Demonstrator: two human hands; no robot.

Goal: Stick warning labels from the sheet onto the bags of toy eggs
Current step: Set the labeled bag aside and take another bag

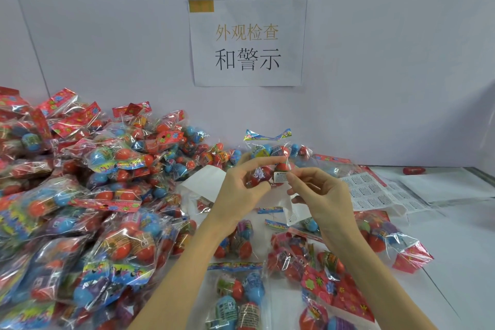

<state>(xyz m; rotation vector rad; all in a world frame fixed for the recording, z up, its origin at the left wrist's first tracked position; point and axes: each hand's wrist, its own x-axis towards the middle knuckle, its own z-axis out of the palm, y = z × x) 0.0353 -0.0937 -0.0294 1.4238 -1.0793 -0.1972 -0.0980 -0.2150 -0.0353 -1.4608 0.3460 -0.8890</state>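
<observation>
Head view: left hand (242, 185) fingers grasping bag of toy eggs (270, 161); right hand (321, 195) fingers pinching warning label (280, 177); label sheet (375, 193) at three o'clock.

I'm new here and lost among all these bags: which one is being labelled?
Below the paper sign on the wall, the two hands meet. The left hand holds up the bag; unlike the others, it is off the table, with a white label at its front.
</observation>
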